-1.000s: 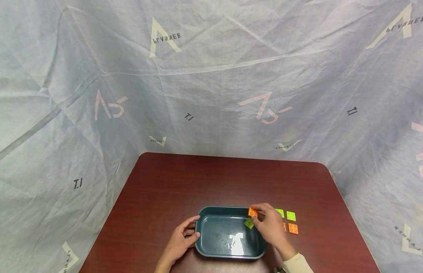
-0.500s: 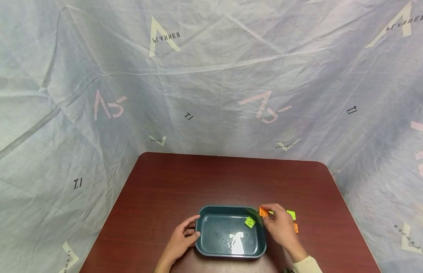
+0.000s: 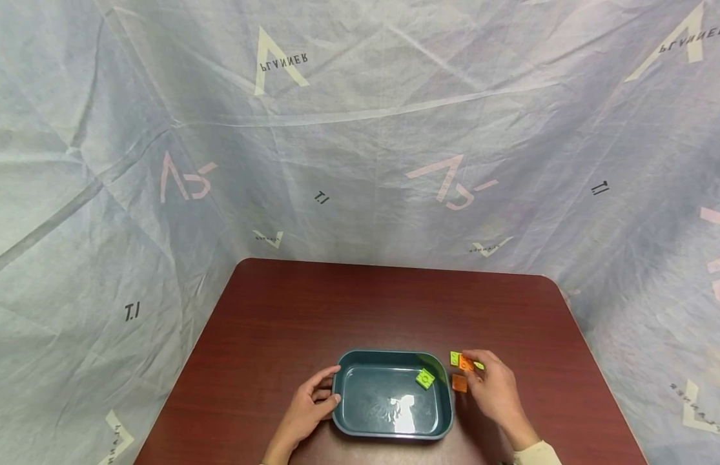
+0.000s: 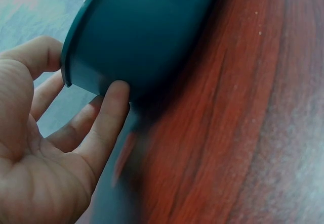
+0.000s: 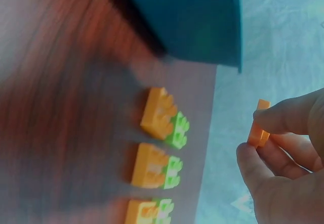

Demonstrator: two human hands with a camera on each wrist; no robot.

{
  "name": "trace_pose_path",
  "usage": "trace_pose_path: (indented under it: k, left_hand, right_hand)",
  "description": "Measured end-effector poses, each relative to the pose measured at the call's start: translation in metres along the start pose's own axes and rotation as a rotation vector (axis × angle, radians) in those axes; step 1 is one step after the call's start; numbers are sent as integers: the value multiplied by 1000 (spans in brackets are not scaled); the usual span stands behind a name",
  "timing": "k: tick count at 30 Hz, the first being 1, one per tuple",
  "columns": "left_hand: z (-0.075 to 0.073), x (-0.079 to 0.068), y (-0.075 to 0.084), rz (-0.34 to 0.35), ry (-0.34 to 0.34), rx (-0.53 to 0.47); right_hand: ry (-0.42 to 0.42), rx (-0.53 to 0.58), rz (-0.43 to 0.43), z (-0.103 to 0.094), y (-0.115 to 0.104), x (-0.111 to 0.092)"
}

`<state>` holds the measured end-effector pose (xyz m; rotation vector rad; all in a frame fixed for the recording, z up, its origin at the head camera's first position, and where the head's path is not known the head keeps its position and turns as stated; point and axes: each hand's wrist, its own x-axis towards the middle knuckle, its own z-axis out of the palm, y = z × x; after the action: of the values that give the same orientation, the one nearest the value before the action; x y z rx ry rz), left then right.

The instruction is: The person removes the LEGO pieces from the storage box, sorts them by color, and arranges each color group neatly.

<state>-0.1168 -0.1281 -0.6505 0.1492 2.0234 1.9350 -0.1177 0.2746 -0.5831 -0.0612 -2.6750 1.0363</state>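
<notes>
A dark teal rectangular dish (image 3: 389,435) sits near the front of the table. My left hand (image 3: 304,408) touches its left end; in the left wrist view, fingertips (image 4: 117,90) lie against the outer wall and rim. Right of the dish, my right hand (image 3: 496,391) pinches an orange toy building brick (image 5: 259,125) between thumb and fingers, above the table. A lime green brick (image 3: 425,379) lies inside the dish at its right. Below the right hand, an orange brick (image 3: 460,383) and a green brick (image 3: 455,358) stand on the table.
In the right wrist view, more orange bricks (image 5: 149,166) and green bricks (image 5: 172,172) stand in two rows beside the dish, partly hidden by my hand in the head view. A grey-white printed sheet (image 3: 360,161) hangs around the dark red wooden table (image 3: 371,303).
My right hand has moved right with the orange brick, from over the dish's right side to over the bricks on the table. The left hand and the dish stay in place.
</notes>
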Motion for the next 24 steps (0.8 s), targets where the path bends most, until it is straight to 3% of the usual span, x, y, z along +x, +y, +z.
trace_pose_path:
  k: [9, 24]
  left_hand:
    - [-1, 0, -1, -1, -3, -14]
    - [1, 0, 0, 5, 1, -2]
  right_hand:
    - [-21, -78, 78, -9, 26, -4]
    - [-57, -89, 134, -32, 70, -6]
